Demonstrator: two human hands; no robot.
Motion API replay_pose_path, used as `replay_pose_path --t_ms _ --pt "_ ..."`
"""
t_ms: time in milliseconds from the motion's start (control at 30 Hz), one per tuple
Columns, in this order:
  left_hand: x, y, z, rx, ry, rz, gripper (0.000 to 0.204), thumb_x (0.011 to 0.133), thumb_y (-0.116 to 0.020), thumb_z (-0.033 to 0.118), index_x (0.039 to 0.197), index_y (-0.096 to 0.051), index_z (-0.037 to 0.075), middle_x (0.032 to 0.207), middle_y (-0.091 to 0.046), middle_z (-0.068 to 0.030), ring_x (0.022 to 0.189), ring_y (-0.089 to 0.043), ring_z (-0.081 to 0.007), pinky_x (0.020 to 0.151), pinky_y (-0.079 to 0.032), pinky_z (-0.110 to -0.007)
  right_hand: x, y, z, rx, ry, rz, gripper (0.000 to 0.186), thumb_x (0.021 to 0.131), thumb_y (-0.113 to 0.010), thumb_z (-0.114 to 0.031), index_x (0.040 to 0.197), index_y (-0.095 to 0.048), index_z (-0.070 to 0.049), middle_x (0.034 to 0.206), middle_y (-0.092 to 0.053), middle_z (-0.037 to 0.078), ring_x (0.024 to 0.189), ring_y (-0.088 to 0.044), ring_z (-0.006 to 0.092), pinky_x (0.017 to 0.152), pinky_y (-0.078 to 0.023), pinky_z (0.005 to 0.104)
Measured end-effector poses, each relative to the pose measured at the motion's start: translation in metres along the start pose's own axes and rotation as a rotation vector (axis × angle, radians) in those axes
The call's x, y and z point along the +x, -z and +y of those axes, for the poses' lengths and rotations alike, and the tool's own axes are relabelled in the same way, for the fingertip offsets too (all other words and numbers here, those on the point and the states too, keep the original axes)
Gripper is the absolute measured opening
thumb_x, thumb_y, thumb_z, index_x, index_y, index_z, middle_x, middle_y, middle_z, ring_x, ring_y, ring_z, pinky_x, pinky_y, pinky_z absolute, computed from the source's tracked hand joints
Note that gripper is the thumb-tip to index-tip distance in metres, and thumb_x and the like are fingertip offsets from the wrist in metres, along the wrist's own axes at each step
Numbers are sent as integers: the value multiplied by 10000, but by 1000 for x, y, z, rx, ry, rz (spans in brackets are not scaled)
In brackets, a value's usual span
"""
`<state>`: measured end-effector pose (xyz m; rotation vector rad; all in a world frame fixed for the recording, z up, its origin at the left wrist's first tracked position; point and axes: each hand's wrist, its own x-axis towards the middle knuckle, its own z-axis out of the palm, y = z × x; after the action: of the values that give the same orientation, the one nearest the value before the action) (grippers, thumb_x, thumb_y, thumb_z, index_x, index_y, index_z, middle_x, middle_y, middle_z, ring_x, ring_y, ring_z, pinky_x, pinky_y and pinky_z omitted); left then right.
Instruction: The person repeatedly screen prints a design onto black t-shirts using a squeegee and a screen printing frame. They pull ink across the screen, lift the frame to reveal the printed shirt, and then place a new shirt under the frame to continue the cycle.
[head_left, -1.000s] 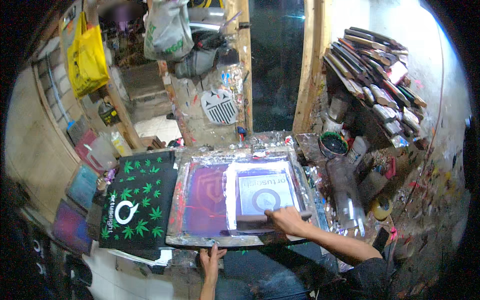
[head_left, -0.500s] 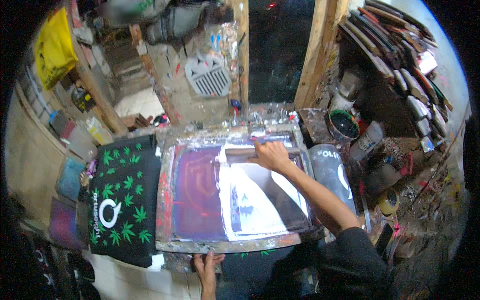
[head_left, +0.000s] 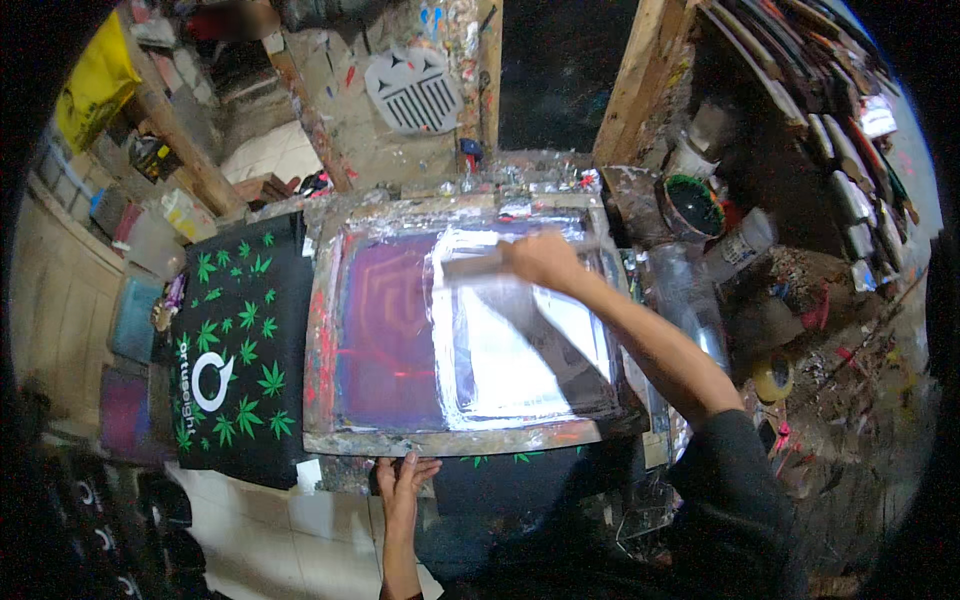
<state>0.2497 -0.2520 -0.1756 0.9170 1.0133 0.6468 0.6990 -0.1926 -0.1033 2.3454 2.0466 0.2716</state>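
Note:
A silkscreen frame (head_left: pixel 450 441) with a purple mesh (head_left: pixel 385 340) and a white-coated rectangle (head_left: pixel 500 360) lies on the worktable. My right hand (head_left: pixel 540 260) grips a squeegee (head_left: pixel 470 262) on the far part of that rectangle, slightly blurred, its shadow falling across the white. My left hand (head_left: pixel 403 478) is at the frame's near edge, fingers apart, a fingertip touching the wood. Black fabric sheets (head_left: pixel 245 305) printed with green leaves and a white logo lie left of the frame; more dark leaf-printed fabric (head_left: pixel 470 500) shows beneath its near edge.
At the right are an ink bucket (head_left: pixel 690 210), a white tub (head_left: pixel 740 250), a tape roll (head_left: pixel 773 377) and several stacked squeegees (head_left: pixel 850 190). Small coloured screens (head_left: pixel 130 410) lean at the left. A cut stencil plate (head_left: pixel 412 90) rests beyond the table, near a yellow bag (head_left: pixel 95 80).
My right hand has moved away from me with the squeegee, from the screen's near side to its far side. The view has shifted; my left hand remains at the front edge.

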Motion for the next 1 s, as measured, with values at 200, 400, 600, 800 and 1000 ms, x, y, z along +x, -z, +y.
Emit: replay_pose_path --t_ms 200,400,600,800,1000 --pt "-5 -2 -4 -1 37 102 407 1018 -606 147 1274 -352 -41 1023 -652 -215 868 -734 -309 781 -621 -407 6 -13 10 115 -46 190 593 888 -636 -643 1046 -617 -72 657 -674 155 616 -698 351 539 -509 472" --pt "-2 -4 -7 -11 28 132 379 1022 -597 136 1291 -388 -32 1003 -643 -169 859 -729 -300 753 -612 -397 -84 3 -52 135 -49 86 429 895 -687 -486 1032 -552 -102 745 -661 91 599 -669 338 556 -506 453" --pt "-1 -1 -13 -109 -165 0 247 1037 -581 137 1183 -463 -24 984 -677 -180 844 -742 -297 783 -621 -379 -169 39 -116 223 -62 38 203 894 -648 -246 997 -567 -91 733 -674 95 575 -678 317 528 -515 457" --pt "-6 -13 -14 -56 -259 47 221 1054 -564 223 1076 -478 21 886 -712 -194 799 -747 -282 698 -617 -365 -202 75 -142 145 -76 118 382 893 -688 -436 983 -577 -81 867 -670 97 792 -692 288 786 -470 487" --pt "-31 -38 83 -44 -497 -55 312 1084 -484 330 1102 -459 20 910 -706 -200 759 -725 -271 681 -596 -365 -195 154 -146 67 -297 589 555 853 -689 -624 855 -618 -74 846 -587 85 788 -579 269 835 -377 501"
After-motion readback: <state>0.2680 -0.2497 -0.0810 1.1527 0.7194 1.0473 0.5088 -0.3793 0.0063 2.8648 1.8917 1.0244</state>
